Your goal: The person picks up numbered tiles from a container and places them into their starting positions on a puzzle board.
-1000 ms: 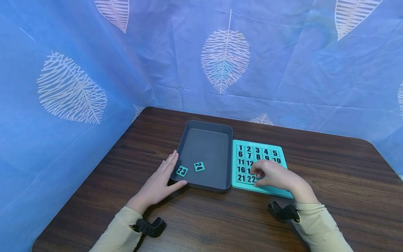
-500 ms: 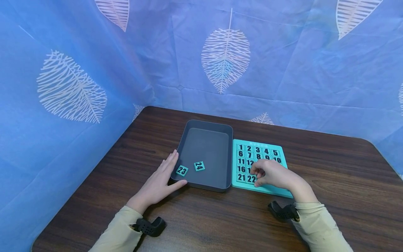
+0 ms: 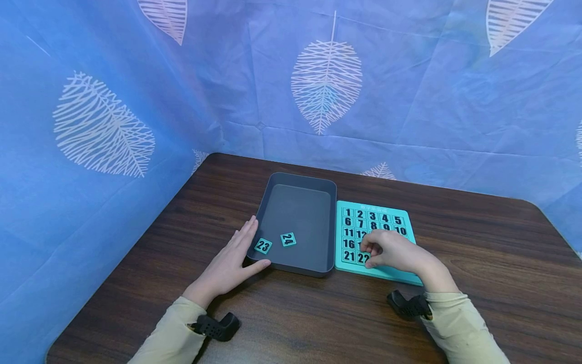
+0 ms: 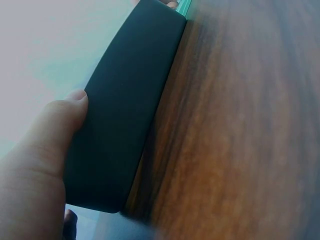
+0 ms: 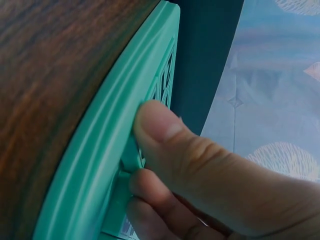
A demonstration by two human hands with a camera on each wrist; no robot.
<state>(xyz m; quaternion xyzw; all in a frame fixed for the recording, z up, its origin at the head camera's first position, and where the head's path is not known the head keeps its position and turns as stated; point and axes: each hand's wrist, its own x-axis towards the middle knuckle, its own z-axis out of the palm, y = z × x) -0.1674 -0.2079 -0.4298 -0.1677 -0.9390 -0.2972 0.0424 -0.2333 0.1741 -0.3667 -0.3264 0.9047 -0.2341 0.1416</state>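
Number puzzle board (image 3: pixel 374 240), teal, flat on the wooden table (image 3: pixel 477 263) near its middle, left edge flush against the grey tray (image 3: pixel 297 222). Numbered tiles sit in rows; I read 1 to 5 on the far row, 21 and 22 on the near row.

Right hand (image 3: pixel 393 251): I see it resting on the near part of the board, fingers curled down, thumb and fingertips (image 5: pixel 155 125) pinching at a tile by the near row. Which tile I cannot tell; the hand covers it. Wrist bent inward, forearm in a cream sleeve (image 3: pixel 459 328) running back toward the near table edge.

Left hand (image 3: pixel 229 263): laid flat on the table against the tray's left wall, fingers straight and together, thumb (image 4: pixel 55 125) spread along the tray's near left corner. It holds nothing.

Tray contents: tile 23 (image 3: pixel 263 246) at the near left corner, tile 24 (image 3: pixel 288 239) just beside it, apart, both lying flat and slightly turned.

Surround: blue leaf-print cloth (image 3: pixel 327 81) behind the far and left table edges.
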